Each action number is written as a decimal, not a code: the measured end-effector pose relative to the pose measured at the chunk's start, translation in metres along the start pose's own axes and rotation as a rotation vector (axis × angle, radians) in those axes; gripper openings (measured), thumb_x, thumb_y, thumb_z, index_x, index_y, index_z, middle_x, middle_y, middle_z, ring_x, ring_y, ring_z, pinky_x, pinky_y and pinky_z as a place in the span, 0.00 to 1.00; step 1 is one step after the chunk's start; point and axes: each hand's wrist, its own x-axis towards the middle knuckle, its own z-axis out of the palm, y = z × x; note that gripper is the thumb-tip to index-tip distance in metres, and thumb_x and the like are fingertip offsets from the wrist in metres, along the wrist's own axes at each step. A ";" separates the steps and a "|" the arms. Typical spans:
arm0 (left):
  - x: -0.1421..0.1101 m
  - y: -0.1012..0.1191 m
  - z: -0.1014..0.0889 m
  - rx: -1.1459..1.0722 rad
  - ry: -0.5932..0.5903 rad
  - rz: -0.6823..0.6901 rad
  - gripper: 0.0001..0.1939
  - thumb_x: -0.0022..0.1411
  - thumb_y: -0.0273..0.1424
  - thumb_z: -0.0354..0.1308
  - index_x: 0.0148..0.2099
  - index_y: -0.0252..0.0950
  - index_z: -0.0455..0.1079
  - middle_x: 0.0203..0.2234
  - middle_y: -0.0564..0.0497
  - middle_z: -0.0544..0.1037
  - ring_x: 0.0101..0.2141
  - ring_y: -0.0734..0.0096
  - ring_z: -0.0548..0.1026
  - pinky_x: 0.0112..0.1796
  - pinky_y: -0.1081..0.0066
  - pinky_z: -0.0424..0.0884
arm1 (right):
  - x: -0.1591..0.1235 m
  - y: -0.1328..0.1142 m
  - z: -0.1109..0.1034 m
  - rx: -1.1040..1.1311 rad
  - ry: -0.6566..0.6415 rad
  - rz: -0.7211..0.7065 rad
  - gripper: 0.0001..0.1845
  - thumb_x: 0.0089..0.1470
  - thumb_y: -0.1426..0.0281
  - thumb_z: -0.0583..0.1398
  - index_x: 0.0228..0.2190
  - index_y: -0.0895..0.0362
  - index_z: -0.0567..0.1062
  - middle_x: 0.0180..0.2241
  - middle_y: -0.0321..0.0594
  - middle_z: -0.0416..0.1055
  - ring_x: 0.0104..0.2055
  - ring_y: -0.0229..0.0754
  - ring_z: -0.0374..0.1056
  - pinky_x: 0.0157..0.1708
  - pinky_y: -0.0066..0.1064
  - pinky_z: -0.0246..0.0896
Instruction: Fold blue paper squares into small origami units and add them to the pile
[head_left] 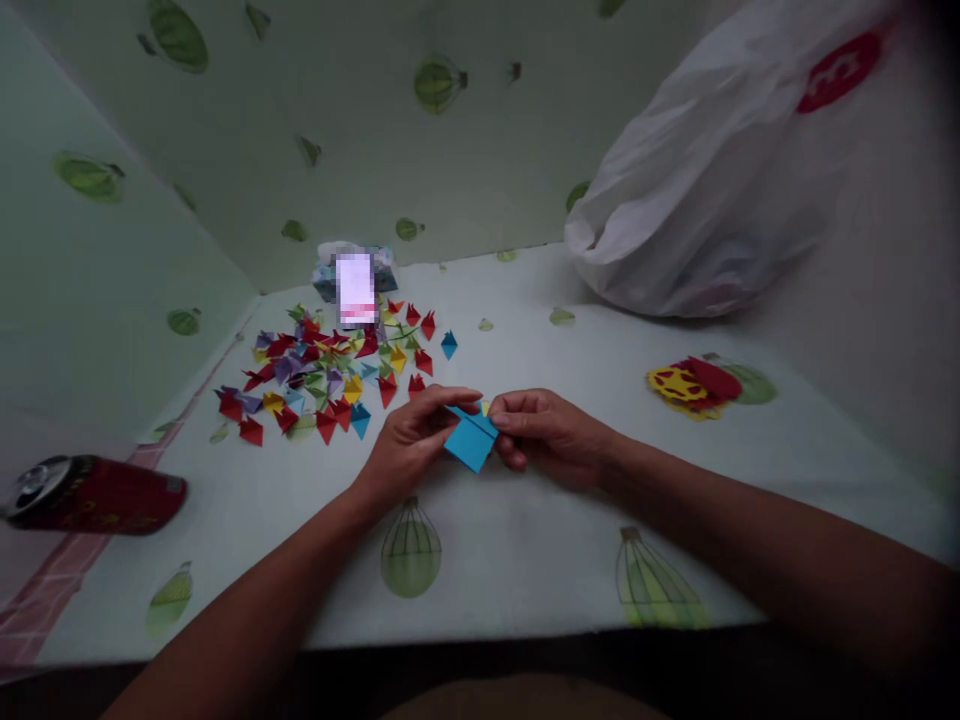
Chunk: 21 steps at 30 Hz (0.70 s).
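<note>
A folded blue origami paper (472, 443) is held above the table between my two hands, one corner pointing down toward me. My left hand (416, 430) pinches its left side, thumb in front and fingers along the top edge. On the right side, my right hand (544, 430) grips the upper corner between thumb and fingertips. Beyond my left hand lies a spread-out pile of small folded paper pieces (326, 365) in red, purple, green, yellow and blue. A single blue folded piece (448, 344) sits a little apart at the pile's right.
A phone with a blurred screen (355, 288) leans against a tissue box (387, 270) behind the pile. A red can (97, 495) is at the left edge. On the right are a white plastic bag (675, 200) and yellow and red paper cutouts (694, 385).
</note>
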 end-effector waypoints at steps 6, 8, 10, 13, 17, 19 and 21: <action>-0.003 0.006 0.005 0.066 0.010 0.033 0.05 0.60 0.31 0.65 0.34 0.35 0.77 0.32 0.49 0.78 0.35 0.70 0.75 0.38 0.70 0.70 | -0.006 0.004 0.002 -0.400 0.003 -0.091 0.19 0.59 0.55 0.63 0.29 0.58 0.74 0.24 0.35 0.70 0.25 0.34 0.64 0.30 0.28 0.60; -0.004 0.005 0.006 0.076 0.045 -0.145 0.06 0.60 0.32 0.63 0.32 0.34 0.74 0.26 0.52 0.75 0.28 0.74 0.71 0.32 0.72 0.67 | -0.007 0.003 0.000 -0.540 0.125 -0.208 0.22 0.66 0.53 0.54 0.32 0.57 0.75 0.26 0.37 0.71 0.29 0.37 0.67 0.34 0.30 0.62; -0.004 0.002 0.006 0.077 0.002 -0.302 0.05 0.57 0.30 0.62 0.31 0.33 0.72 0.24 0.54 0.74 0.26 0.76 0.69 0.30 0.74 0.64 | -0.007 0.001 -0.001 -0.626 0.182 -0.288 0.23 0.66 0.51 0.52 0.37 0.56 0.75 0.27 0.38 0.72 0.31 0.39 0.68 0.36 0.32 0.63; -0.004 -0.002 0.008 0.081 -0.038 -0.394 0.04 0.55 0.28 0.61 0.28 0.34 0.70 0.22 0.55 0.72 0.25 0.77 0.68 0.28 0.75 0.62 | -0.006 0.001 -0.002 -0.771 0.182 -0.269 0.19 0.55 0.51 0.65 0.34 0.55 0.76 0.25 0.37 0.72 0.28 0.40 0.67 0.30 0.31 0.62; -0.005 -0.001 0.011 -0.021 -0.035 -0.448 0.07 0.54 0.29 0.65 0.28 0.34 0.70 0.22 0.56 0.72 0.24 0.77 0.69 0.28 0.75 0.63 | -0.007 0.003 0.002 -0.916 0.241 -0.252 0.17 0.57 0.53 0.63 0.30 0.54 0.75 0.21 0.37 0.71 0.25 0.41 0.66 0.26 0.32 0.61; -0.005 0.000 0.012 -0.090 -0.043 -0.494 0.08 0.54 0.30 0.65 0.29 0.34 0.70 0.21 0.55 0.73 0.24 0.77 0.70 0.29 0.74 0.65 | -0.007 0.004 0.002 -0.946 0.261 -0.269 0.16 0.56 0.53 0.63 0.30 0.54 0.75 0.21 0.37 0.70 0.24 0.42 0.66 0.25 0.32 0.61; -0.005 0.001 0.013 -0.155 -0.039 -0.523 0.08 0.55 0.30 0.65 0.29 0.34 0.70 0.20 0.55 0.73 0.23 0.77 0.71 0.29 0.74 0.66 | -0.007 0.006 0.002 -0.923 0.277 -0.283 0.15 0.56 0.54 0.64 0.32 0.53 0.76 0.21 0.36 0.71 0.23 0.42 0.67 0.25 0.33 0.62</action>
